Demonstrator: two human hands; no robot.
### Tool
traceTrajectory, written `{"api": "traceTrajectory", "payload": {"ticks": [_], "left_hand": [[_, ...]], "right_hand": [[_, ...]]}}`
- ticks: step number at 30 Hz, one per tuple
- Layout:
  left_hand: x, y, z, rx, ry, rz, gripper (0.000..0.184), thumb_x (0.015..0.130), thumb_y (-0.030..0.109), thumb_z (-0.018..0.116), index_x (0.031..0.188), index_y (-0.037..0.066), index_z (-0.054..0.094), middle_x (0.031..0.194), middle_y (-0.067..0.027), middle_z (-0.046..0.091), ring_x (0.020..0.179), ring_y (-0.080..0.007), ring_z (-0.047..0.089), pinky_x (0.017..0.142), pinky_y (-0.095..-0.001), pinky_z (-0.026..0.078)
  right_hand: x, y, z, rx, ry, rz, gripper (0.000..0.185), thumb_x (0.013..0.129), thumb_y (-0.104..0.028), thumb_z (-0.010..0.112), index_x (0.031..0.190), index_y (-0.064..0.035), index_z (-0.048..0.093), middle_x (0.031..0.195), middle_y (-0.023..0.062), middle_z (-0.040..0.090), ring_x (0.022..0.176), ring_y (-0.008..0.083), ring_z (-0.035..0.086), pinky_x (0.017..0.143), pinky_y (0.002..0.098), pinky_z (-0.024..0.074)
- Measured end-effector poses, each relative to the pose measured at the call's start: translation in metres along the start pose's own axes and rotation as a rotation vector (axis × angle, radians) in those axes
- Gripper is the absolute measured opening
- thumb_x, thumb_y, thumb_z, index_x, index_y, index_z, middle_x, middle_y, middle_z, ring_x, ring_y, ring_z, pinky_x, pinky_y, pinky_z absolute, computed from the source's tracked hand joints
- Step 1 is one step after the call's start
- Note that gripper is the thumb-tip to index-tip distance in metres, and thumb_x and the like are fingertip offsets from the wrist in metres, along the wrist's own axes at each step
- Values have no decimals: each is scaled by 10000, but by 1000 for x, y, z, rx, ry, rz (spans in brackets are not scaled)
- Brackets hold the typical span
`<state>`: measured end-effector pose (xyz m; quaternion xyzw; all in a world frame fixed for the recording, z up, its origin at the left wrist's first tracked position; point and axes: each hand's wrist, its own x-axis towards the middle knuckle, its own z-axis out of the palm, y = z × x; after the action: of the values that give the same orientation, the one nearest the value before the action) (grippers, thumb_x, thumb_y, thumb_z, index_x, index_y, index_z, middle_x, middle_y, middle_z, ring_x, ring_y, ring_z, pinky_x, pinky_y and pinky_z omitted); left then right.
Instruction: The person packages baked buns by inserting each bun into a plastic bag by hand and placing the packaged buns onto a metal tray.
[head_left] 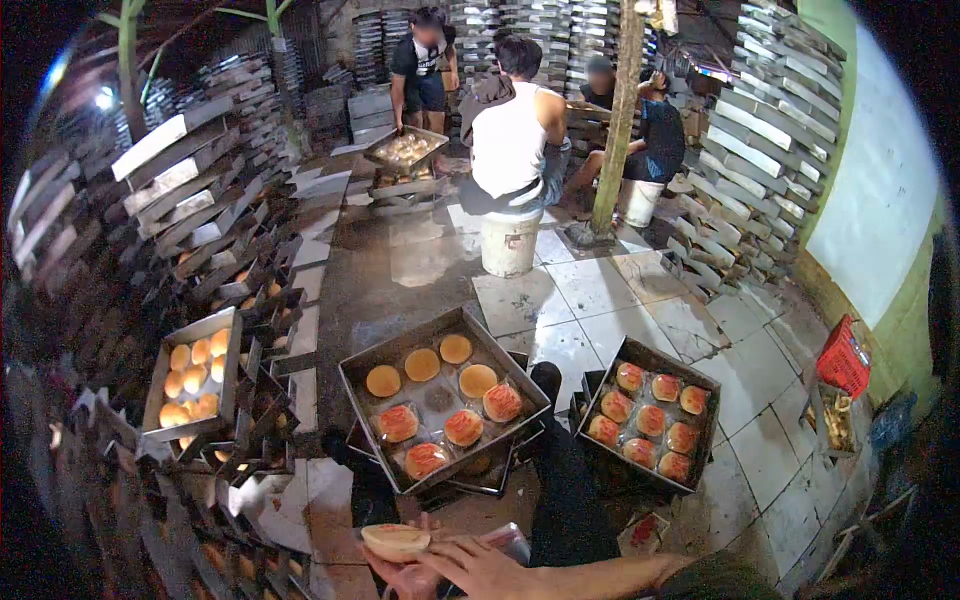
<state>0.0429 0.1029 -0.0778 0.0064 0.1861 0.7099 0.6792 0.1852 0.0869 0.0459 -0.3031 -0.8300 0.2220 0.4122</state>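
Note:
At the bottom of the head view, my left hand [404, 580] is closed under a round bun [396, 543], its pale side facing me and some red print on top. My right hand [482, 568] reaches in from the right, fingers stretched out, tips at the bun's right edge. Clear plastic [516, 543] shows behind my right hand. In front of me a square metal tray [440, 398] bears several plain golden buns and others in clear bags with red print. To its right, a second tray [712, 400] holds several bagged buns.
Left, a tilted tray [234, 350] of buns rests among stacked trays [185, 190]. Ahead, a person in a white top [508, 140] sits on a white bucket [508, 245]; another person [420, 75] holds a tray. A post [615, 130] and red crate [845, 357] stand right.

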Motion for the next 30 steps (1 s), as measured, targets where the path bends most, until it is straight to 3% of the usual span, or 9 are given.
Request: {"api": "traceTrajectory", "payload": {"ticks": [3, 6, 11, 13, 18, 20, 24, 29, 30], "left_hand": [[11, 7, -18, 40, -65, 94, 698, 703, 646, 526, 1126, 93, 470, 1120, -159, 506, 1090, -374, 420, 960, -518, 310], [35, 37, -79, -665, 79, -4, 646, 707, 580, 577, 1155, 122, 489, 1145, -100, 527, 1134, -368, 403, 915, -570, 323], [17, 33, -12, -192, 28, 238, 581, 721, 568, 570, 1143, 173, 512, 1112, -106, 553, 1122, -389, 415, 895, -568, 345], [-2, 30, 48, -235, 14, 115, 565, 721, 582, 561, 1143, 209, 511, 1115, -105, 553, 1104, -397, 433, 862, -568, 369], [6, 13, 23, -19, 46, 230, 558, 724, 595, 550, 1112, 196, 519, 1099, -83, 548, 1036, -380, 475, 823, -558, 391], [6, 7, 24, -52, 111, 203, 548, 724, 596, 548, 1091, 190, 527, 1078, -76, 551, 1005, -371, 488, 816, -553, 393], [21, 12, -17, -162, 348, 258, 497, 720, 577, 567, 1024, 184, 548, 1004, -63, 558, 919, -353, 503, 791, -503, 414], [7, 23, 26, -136, 82, 299, 471, 702, 542, 603, 1014, 193, 558, 965, -26, 581, 896, -300, 542, 716, -441, 457], [7, 29, 41, -171, 366, 191, 456, 719, 542, 586, 1027, 208, 559, 954, -24, 594, 902, -295, 551, 721, -448, 465]], "right_hand": [[-8, 15, 25, -368, -168, -32, 213, 756, -227, 588, 907, -78, 567, 974, 120, 513, 927, 275, 481, 795, 397, 389], [-11, 8, 29, 220, -551, -447, 182, 792, -243, 545, 859, -74, 556, 910, 121, 514, 893, 267, 481, 783, 383, 382], [-4, 50, 22, 33, -305, 313, 343, 817, -355, 574, 960, -43, 563, 1075, 126, 519, 1003, 276, 495, 830, 395, 410], [-8, 69, 29, 728, -490, 751, 257, 824, -191, 602, 993, -9, 539, 949, 79, 555, 878, 148, 524, 771, 293, 439], [-21, 70, 18, 582, -409, 562, 233, 844, -173, 575, 997, -10, 510, 884, 59, 566, 844, 110, 520, 746, 270, 438], [-23, 72, 14, 135, -463, 43, 342, 833, -293, 554, 1038, -30, 483, 918, 138, 574, 929, 244, 554, 811, 340, 426], [6, 42, -20, -160, -1024, 390, 345, 846, -301, 537, 1056, -33, 479, 927, 145, 567, 932, 246, 553, 806, 351, 428], [8, 41, -61, 832, -1299, 621, 616, 789, -277, 646, 1283, -18, 385, 1319, 105, 385, 1176, 260, 371, 989, 402, 286], [-20, 70, -35, 549, -721, 213, 339, 855, -306, 526, 1039, -22, 496, 919, 134, 577, 927, 234, 555, 795, 349, 431]]}}
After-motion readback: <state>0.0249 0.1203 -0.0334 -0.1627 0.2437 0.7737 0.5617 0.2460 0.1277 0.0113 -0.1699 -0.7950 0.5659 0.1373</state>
